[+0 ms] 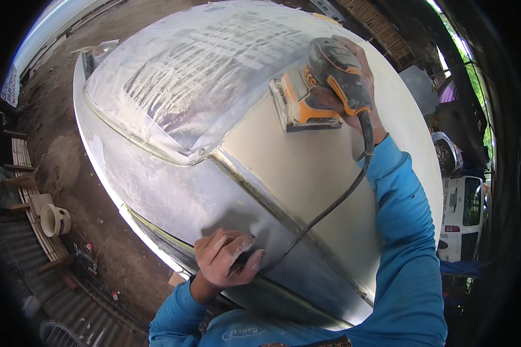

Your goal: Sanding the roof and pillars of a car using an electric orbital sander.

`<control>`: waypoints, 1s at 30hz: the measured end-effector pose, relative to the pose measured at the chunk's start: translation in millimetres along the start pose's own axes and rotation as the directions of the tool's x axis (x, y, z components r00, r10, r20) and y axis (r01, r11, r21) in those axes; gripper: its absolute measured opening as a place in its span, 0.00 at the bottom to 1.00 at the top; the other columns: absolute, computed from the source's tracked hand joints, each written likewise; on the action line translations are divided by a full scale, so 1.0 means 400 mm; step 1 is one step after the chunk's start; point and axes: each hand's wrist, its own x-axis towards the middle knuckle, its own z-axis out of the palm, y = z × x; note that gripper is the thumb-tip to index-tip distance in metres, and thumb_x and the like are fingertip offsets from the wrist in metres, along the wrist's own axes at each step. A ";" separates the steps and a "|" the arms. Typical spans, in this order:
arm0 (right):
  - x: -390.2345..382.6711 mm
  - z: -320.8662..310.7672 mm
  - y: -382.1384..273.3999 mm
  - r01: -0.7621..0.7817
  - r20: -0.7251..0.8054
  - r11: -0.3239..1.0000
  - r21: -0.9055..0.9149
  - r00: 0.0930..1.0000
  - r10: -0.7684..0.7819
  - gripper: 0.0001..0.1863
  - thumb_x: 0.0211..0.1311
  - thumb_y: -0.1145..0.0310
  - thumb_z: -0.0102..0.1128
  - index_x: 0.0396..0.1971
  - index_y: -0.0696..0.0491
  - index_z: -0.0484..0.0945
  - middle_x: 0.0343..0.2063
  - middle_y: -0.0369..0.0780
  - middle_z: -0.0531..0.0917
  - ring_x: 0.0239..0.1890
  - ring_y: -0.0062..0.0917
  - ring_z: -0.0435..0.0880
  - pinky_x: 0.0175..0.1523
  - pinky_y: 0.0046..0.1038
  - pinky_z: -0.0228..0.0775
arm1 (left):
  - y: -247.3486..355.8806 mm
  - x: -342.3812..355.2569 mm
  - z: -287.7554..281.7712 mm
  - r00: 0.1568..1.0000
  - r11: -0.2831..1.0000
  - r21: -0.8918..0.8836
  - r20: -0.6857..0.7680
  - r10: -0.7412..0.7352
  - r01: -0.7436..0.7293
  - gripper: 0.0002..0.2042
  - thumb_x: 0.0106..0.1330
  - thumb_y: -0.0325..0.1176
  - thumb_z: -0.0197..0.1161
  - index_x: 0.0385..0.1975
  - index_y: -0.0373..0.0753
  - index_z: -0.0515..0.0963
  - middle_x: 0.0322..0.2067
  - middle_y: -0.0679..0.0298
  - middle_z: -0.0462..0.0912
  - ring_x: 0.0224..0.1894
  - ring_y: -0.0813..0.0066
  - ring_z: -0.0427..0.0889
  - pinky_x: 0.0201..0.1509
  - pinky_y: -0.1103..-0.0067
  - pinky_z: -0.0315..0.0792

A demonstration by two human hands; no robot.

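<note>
Head view: at the upper right of the frame, the right hand is wrapped over the body of an orange and black sheet sander, a full, firm grip with the fingers curled round its side. The sander sits above the middle of the frame on a cream vehicle panel, its square pad close to the border of the film-covered windshield; whether the pad overlaps that border I cannot tell.

To sand well here, I would keep the whole pad flat, since the panel curves away to the right and a tipped corner would likely dig a groove. Light, even pressure and slow, overlapping passes should serve better than leaning on the tool. Extra care seems due at the film's border and along the dusty seam running from mid-frame toward the lower right, where an edge could cut through or catch.

The power cord loops off the sander's tail and crosses panel and seam toward the left hand, at lower centre. That hand's fingers are loosely curled, and I cannot tell whether its grip holds the cord. Keeping the slack clear of the pad would be wise.
</note>
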 end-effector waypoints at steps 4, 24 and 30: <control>0.013 -0.088 0.067 -0.019 -0.080 0.994 -0.104 0.997 0.010 0.42 0.49 0.68 0.83 0.63 0.53 0.68 0.56 0.39 0.80 0.58 0.26 0.80 0.67 0.29 0.73 | 0.005 0.003 0.000 1.000 0.999 0.039 0.028 -0.014 0.013 0.17 0.46 0.27 0.77 0.37 0.34 0.81 0.27 0.61 0.82 0.23 0.69 0.81 0.22 0.79 0.70; -0.010 0.133 -0.162 0.026 0.020 0.983 0.182 0.999 -0.030 0.49 0.43 0.67 0.86 0.65 0.56 0.65 0.53 0.41 0.81 0.56 0.27 0.81 0.65 0.30 0.73 | -0.005 0.003 0.003 0.997 0.995 -0.096 -0.069 0.021 -0.027 0.18 0.47 0.31 0.75 0.38 0.31 0.82 0.27 0.58 0.82 0.22 0.67 0.80 0.23 0.78 0.72; -0.009 0.164 -0.189 0.195 0.068 0.975 0.104 0.977 -0.202 0.50 0.42 0.67 0.87 0.65 0.56 0.65 0.52 0.40 0.81 0.54 0.25 0.81 0.63 0.30 0.74 | -0.005 -0.001 0.000 0.999 0.996 -0.091 -0.049 0.009 -0.014 0.18 0.47 0.31 0.75 0.39 0.31 0.82 0.27 0.57 0.82 0.23 0.66 0.80 0.23 0.77 0.71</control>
